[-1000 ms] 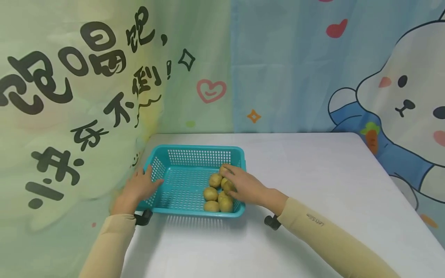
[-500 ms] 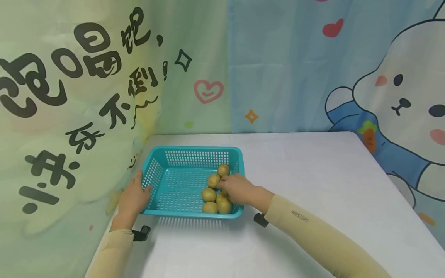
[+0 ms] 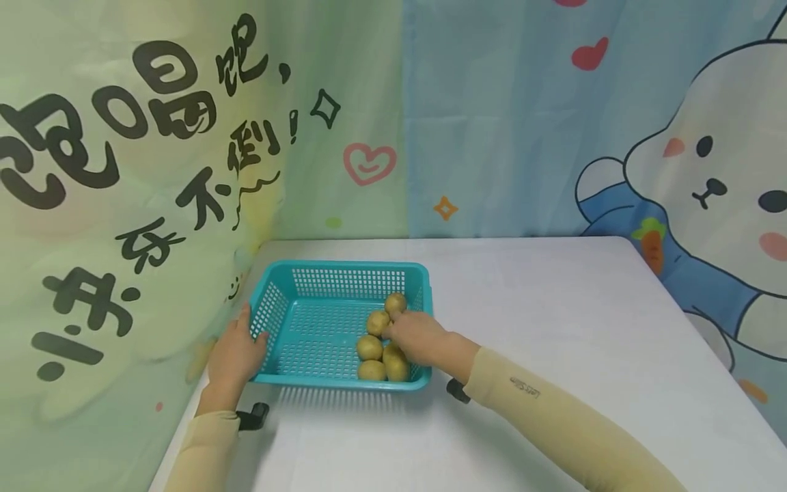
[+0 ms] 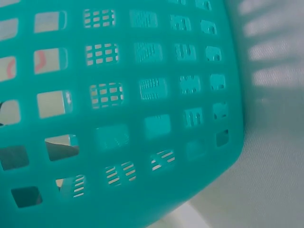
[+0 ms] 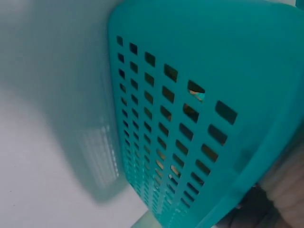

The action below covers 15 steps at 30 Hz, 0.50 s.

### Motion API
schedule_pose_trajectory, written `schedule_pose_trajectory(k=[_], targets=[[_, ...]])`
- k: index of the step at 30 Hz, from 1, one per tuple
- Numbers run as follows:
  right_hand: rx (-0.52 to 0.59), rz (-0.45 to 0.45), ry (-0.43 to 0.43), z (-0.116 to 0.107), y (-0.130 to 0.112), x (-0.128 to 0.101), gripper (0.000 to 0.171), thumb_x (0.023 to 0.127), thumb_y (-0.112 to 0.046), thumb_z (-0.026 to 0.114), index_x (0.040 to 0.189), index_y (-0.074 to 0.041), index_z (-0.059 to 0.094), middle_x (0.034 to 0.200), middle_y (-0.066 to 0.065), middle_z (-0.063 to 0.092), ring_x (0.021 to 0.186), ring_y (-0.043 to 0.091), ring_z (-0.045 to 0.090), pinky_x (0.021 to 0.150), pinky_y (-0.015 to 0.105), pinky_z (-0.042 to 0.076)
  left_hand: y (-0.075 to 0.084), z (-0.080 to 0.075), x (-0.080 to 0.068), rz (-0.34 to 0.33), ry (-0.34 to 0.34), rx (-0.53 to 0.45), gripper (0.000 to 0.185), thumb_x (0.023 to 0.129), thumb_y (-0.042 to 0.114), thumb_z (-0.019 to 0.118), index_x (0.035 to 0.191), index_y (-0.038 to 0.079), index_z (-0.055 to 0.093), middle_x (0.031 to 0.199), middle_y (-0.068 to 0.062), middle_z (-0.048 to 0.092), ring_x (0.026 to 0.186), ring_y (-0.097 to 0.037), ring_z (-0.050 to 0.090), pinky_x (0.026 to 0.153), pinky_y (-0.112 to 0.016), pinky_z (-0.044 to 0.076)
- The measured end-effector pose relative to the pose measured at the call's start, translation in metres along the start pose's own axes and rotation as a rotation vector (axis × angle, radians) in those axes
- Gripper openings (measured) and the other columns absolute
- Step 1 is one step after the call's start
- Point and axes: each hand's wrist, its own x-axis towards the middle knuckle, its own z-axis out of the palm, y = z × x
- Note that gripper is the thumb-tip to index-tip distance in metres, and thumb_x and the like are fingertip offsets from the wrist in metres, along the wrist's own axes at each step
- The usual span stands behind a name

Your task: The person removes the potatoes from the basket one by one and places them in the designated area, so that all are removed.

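Note:
A teal plastic basket [image 3: 341,268] sits on the white table near the back left corner. Several small brown potatoes [image 3: 369,347] lie in its right half. My left hand [image 3: 246,339] grips the basket's left wall, thumb hooked over the rim to the inside. My right hand [image 3: 398,333] reaches over the basket's right wall and its fingers curl down on a potato hidden under the palm, between the other potatoes. The left wrist view is filled by the basket's slotted wall [image 4: 123,118]. From the right wrist, only the basket's outer wall [image 5: 190,109] shows, close up.
The white table [image 3: 553,328] stretches to the right and front of the basket. A printed curtain [image 3: 123,205] hangs right against the basket's left side and along the back. The table's right edge [image 3: 682,301] runs in front of a cartoon rabbit backdrop.
My right hand drew back from the farthest potato and its fingers curled down among the potatoes. My left hand slid a little nearer along the left wall. The basket stayed put.

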Motion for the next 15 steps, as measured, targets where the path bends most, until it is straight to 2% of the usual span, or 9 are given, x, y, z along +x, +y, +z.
schedule_pose_trajectory(k=[2,5,9,11,15], targets=[[0.042,-0.005,0.018,0.0,0.003,-0.001,0.041,0.081,-0.003,0.061,0.118,-0.021,0.059,0.105,0.004,0.055,0.07,0.013,0.051,0.061,0.024,0.045,0.001,0.0,0.0,-0.005,-0.007,0.001,0.071,0.09,0.029,0.049,0.146,0.007,0.011,0.124,-0.029,0.042,0.098,-0.045,0.051,0.072,-0.054,0.042],[0.185,0.013,0.072,0.0,0.009,-0.002,0.044,0.08,-0.004,0.061,0.121,-0.02,0.055,0.11,0.003,0.049,0.072,0.012,0.052,0.063,0.023,0.045,0.001,0.002,0.0,-0.013,-0.008,0.008,0.071,0.09,0.03,0.049,0.146,0.007,0.011,0.126,-0.029,0.042,0.097,-0.044,0.051,0.071,-0.054,0.043],[0.432,0.032,0.181,-0.002,0.02,-0.005,0.043,0.079,-0.01,0.065,0.12,-0.018,0.055,0.119,0.0,0.046,0.093,0.013,0.052,0.077,0.028,0.046,0.0,0.002,0.0,-0.018,-0.003,0.008,0.071,0.09,0.03,0.049,0.146,0.007,0.011,0.126,-0.029,0.041,0.097,-0.045,0.051,0.071,-0.054,0.043],[0.546,0.032,0.249,-0.004,0.025,-0.006,0.041,0.08,-0.012,0.066,0.119,-0.016,0.056,0.119,-0.002,0.047,0.098,0.013,0.051,0.079,0.03,0.045,0.0,0.002,0.0,-0.018,0.0,0.008,0.071,0.09,0.03,0.049,0.146,0.007,0.011,0.125,-0.029,0.042,0.097,-0.045,0.051,0.071,-0.054,0.042],[0.726,0.027,0.384,-0.006,0.038,-0.008,0.04,0.08,-0.01,0.066,0.118,-0.014,0.056,0.116,-0.003,0.051,0.096,0.012,0.052,0.073,0.028,0.047,0.0,0.003,0.001,-0.016,0.003,0.012,0.071,0.09,0.03,0.049,0.146,0.007,0.011,0.125,-0.029,0.041,0.098,-0.045,0.051,0.071,-0.054,0.042]])
